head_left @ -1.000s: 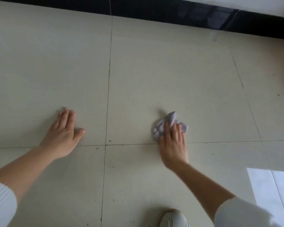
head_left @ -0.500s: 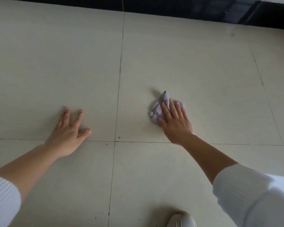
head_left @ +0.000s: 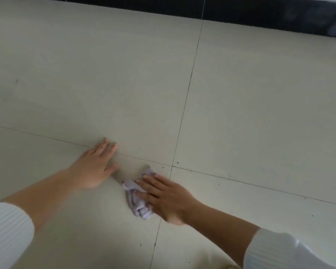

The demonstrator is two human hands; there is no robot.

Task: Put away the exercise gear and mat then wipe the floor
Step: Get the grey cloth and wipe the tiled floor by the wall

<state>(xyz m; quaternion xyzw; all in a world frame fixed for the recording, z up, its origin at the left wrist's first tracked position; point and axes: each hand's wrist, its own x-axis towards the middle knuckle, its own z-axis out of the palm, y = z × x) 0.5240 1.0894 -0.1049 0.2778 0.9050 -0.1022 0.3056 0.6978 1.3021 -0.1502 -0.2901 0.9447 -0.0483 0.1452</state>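
Observation:
A crumpled pale lilac cloth [head_left: 136,200] lies on the cream tiled floor [head_left: 260,113], just left of a tile joint. My right hand [head_left: 167,197] presses flat on the cloth with straight fingers pointing left. My left hand [head_left: 94,167] rests flat on the floor a short way to the cloth's left, fingers spread and straight, holding nothing. No exercise gear or mat is in view.
A dark skirting band [head_left: 260,14] runs along the far edge of the floor at the top. Small dark specks dot the tiles near the joint crossing [head_left: 177,163]. Both my forearms come out of white ribbed sleeves.
My right hand has slid the cloth left and toward me, across the tile joint, close to my left hand. The view has swung and tilted, and the shoe has left the frame.

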